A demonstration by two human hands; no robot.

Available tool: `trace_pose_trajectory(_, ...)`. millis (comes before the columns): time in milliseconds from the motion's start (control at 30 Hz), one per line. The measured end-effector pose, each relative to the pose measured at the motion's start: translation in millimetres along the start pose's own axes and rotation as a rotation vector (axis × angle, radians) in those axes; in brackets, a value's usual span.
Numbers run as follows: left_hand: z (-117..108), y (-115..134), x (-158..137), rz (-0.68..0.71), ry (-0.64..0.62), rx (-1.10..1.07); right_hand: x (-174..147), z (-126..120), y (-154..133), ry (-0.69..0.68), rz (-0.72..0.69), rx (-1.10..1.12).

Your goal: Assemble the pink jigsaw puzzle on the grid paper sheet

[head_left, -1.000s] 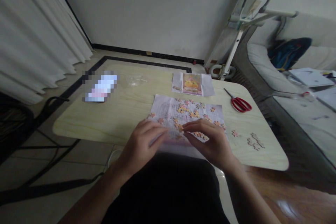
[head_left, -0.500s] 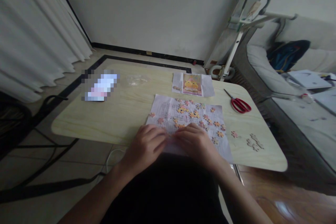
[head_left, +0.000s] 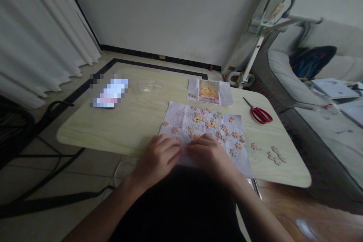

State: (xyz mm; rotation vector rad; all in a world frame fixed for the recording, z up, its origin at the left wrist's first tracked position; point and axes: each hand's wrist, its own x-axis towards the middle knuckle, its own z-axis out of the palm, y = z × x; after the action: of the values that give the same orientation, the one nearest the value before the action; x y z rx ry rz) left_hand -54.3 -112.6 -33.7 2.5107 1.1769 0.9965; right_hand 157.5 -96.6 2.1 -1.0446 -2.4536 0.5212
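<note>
your left hand (head_left: 161,157) and right hand (head_left: 211,155) meet over the near part of the paper sheet (head_left: 181,115), fingertips close together, by the middle of the worktop's near edge. your fingers are bent and narrow on both hands; you hide what lies under them, so i cannot tell whether either one pinches anything. the puzzle pieces (head_left: 211,124) lie scattered on the sheet, most of them toward its far and right edges, a few beside its left edge and some just beyond your right fingers. one loose piece (head_left: 254,146) sits off the sheet, past its right edge, and a dark cluster (head_left: 276,155) lies near the near right corner of the worktop (head_left: 136,121). the printed picture (head_left: 209,92) rests by the far edge, right of its middle. you have red-handled scissors (head_left: 261,115) along the right edge, a clear plastic wrapper (head_left: 149,87) near the far edge, and a blurred-out bright screen (head_left: 113,92) toward the far left corner.
</note>
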Motion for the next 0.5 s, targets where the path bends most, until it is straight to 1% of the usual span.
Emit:
trace_pose_trajectory(167, 0, 0, 2, -0.004, -0.014, 0.000, 0, 4, -2, 0.005, 0.007, -0.022)
trace_pose_trajectory(300, 0, 0, 1, -0.007, -0.014, -0.004, -2, 4, 3, 0.028, 0.004, -0.011)
trace_pose_trajectory(433, -2, 1, 2, -0.015, -0.025, -0.005, -8, -5, 13, 0.159, 0.047, 0.025)
trace_pose_trajectory(500, -3, 3, 4, -0.018, -0.025, -0.009, -13, -9, 16, 0.180, 0.067, 0.017)
